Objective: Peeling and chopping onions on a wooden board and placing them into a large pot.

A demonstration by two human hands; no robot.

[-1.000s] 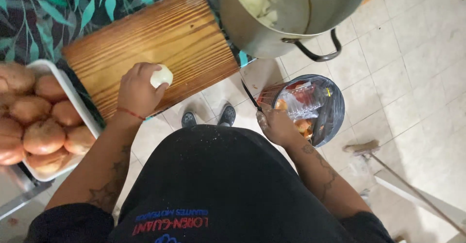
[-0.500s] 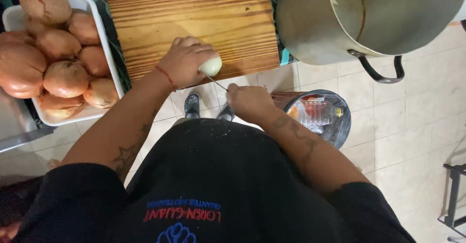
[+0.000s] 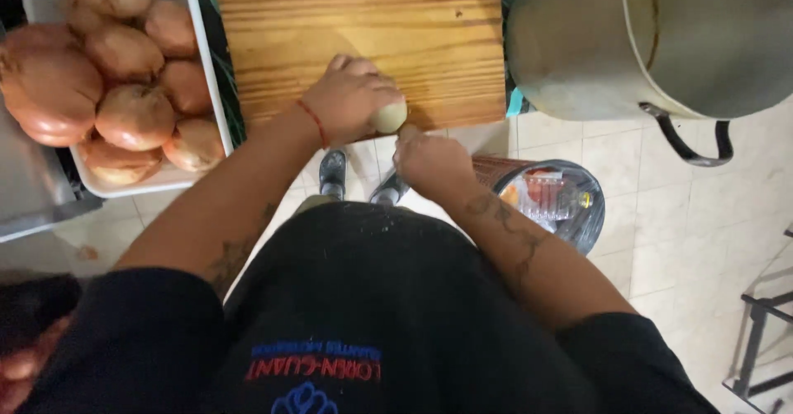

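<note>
The left hand point(image 3: 351, 100) is closed around a pale peeled onion point(image 3: 388, 116), holding it at the near edge of the wooden cutting board point(image 3: 363, 26) on the counter. The right hand point(image 3: 431, 162) is closed in a fist just below the onion, touching or nearly touching it; whatever it grips is hidden, so no tool can be confirmed. A white tray point(image 3: 202, 92) of unpeeled brown onions point(image 3: 132, 112) lies to the left of the board, a large metal pot point(image 3: 661, 42) to its right, and a waste bin point(image 3: 553, 203) stands on the tiled floor below.

Judgement: good practice is to keep the onion pinned with fingertips curled back, work away from the holding hand, and let trimmings fall toward the bin.

Against the frame half a second earlier, the right hand has risen to meet the onion, the thin blade then visible is no longer seen, and the view has shifted slightly.
</note>
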